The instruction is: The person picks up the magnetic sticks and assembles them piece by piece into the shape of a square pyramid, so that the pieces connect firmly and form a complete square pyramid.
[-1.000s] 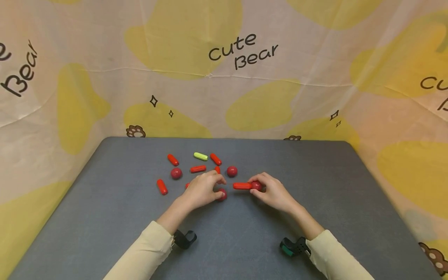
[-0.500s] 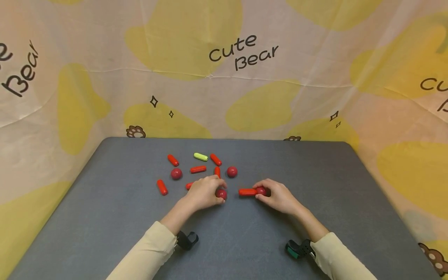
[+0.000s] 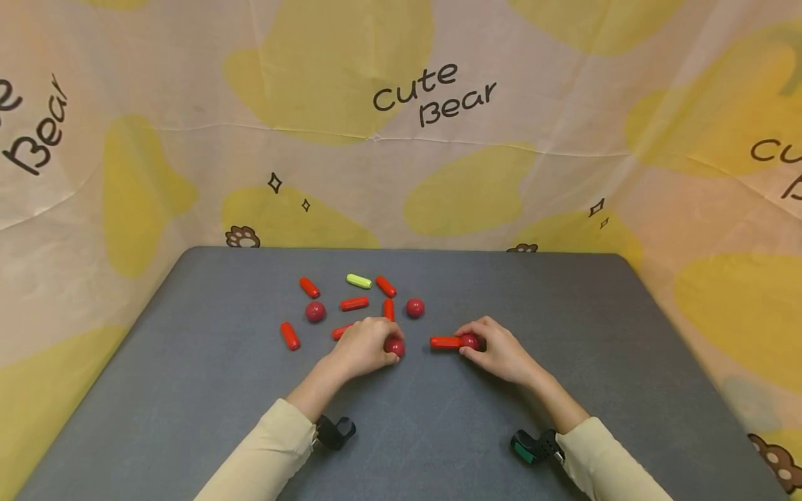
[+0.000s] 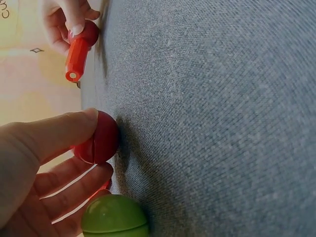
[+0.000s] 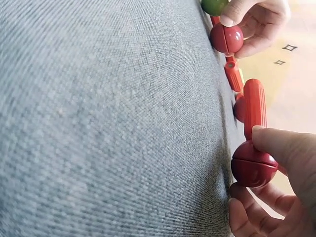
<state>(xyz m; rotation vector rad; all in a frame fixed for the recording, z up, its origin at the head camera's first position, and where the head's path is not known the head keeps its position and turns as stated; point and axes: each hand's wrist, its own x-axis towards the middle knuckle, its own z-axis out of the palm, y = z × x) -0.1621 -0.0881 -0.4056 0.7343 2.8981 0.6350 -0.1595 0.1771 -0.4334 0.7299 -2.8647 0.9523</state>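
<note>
two hands at work on a grey bench (image 3: 188,390). the left hand (image 3: 362,346) pinches a dark red ball (image 3: 395,346) between thumb and curled fingers (image 4: 59,131), the ball resting on the bench; the left wrist view shows a green ball (image 4: 114,216) just beside it under the palm. the right hand (image 3: 501,351) has its fingers (image 5: 286,148) clamped on a second dark red ball (image 3: 470,341), which touches the end of a red stick (image 3: 445,342) lying flat. further red sticks, two more red balls and a lime-green stick (image 3: 359,280) lie scattered behind the hands.
</note>
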